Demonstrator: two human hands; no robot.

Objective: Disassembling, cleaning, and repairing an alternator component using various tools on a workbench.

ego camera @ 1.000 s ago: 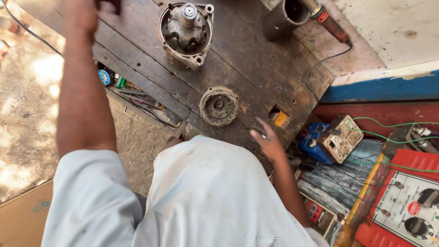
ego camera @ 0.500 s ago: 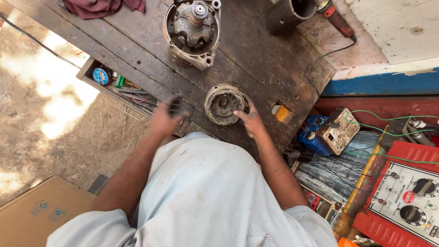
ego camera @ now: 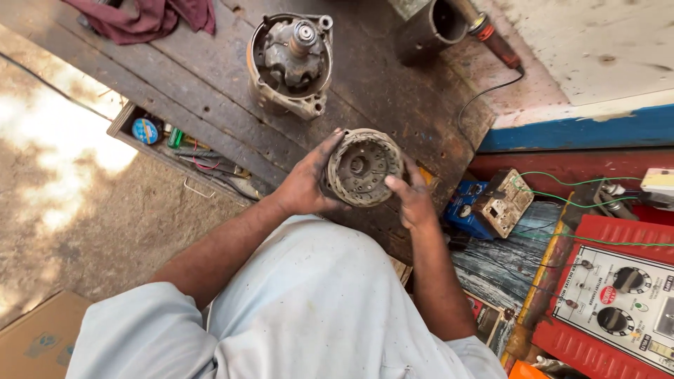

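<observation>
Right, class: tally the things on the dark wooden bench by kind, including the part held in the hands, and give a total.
Round wound metal parts, held in both hands: 1
Motor housings: 1
Metal cylinders: 1
Red cloths: 1
Total: 4

Bright daylight falls from the left, leaving dappled, blown-out patches on the ground [ego camera: 63, 175]. The wooden bench [ego camera: 210, 84] lies in softer shade. Focus is sharp, with slight wide-angle stretch at the edges.
</observation>
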